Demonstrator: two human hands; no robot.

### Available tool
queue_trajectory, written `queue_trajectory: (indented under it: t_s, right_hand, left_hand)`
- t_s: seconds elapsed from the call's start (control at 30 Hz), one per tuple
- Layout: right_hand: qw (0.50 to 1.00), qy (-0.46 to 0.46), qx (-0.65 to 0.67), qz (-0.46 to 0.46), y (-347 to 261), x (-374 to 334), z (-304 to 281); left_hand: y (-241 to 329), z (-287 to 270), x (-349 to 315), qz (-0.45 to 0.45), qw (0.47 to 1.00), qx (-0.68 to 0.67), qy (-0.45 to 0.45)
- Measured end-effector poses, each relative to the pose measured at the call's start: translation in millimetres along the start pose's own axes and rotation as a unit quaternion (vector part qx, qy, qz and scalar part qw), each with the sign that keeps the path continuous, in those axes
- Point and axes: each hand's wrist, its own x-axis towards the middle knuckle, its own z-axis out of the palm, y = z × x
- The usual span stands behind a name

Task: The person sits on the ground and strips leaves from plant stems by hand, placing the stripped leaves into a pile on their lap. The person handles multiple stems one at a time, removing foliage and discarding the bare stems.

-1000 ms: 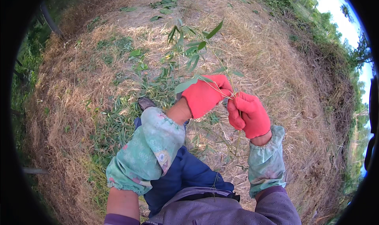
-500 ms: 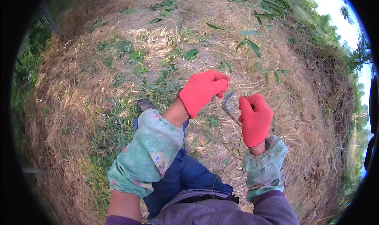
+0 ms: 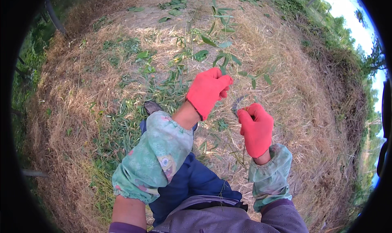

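My right hand (image 3: 258,129), in a red glove, is closed with thumb and fingers pinching a thin leafy stem (image 3: 241,86). Green leaves (image 3: 224,45) spread along its upper part, beyond my hands, and its lower end hangs below the fist. A sickle's curved blade (image 3: 235,104) shows just left of the right fingers; its handle is hidden, seemingly within that hand. My left hand (image 3: 209,92), also red-gloved, is up and to the left, fingers curled together close under the leaves. Whatever lies between its fingertips is hidden.
Dry straw-like grass (image 3: 77,122) covers the ground. Cut green leaves (image 3: 122,131) lie strewn by my shoe (image 3: 152,107), with more leaves (image 3: 173,5) farther ahead. A bank of dry brush (image 3: 339,82) runs along the right, and a thin trunk (image 3: 55,18) stands far left.
The leafy stem's top has swung left, toward my left hand. My right hand has moved slightly left and down, covering more of the sickle. My left hand has risen a little.
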Motion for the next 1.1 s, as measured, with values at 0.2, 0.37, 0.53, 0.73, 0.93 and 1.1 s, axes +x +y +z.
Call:
queue_trajectory:
  t_s: [0.2,0.37,0.53,0.73,0.93,1.1]
  right_hand:
    - [0.998,-0.009,0.012,-0.066,12.3,0.7,11.0]
    - [0.997,-0.032,0.067,0.030,2.6,-3.1,8.2]
    - [0.988,-0.066,0.127,0.065,-1.1,-5.2,-2.3]
    - [0.988,0.013,0.139,0.065,6.6,-1.0,-9.7]
    - [0.996,0.022,0.083,-0.015,6.1,-2.7,-23.3]
    - [0.978,-0.080,0.191,0.024,4.4,-1.5,-31.1]
  left_hand:
    - [-0.2,5.3,-1.0,-0.007,0.993,-0.118,0.028]
    - [-5.1,-3.9,5.0,-0.037,0.975,-0.220,0.024]
    - [-15.1,-19.2,32.0,0.002,0.971,-0.193,0.142]
    - [-40.3,-71.9,52.0,-0.084,0.954,0.288,0.013]
    - [-32.4,-15.9,36.1,0.110,0.917,0.380,-0.061]
    - [8.9,1.7,15.7,0.119,0.987,0.050,-0.090]
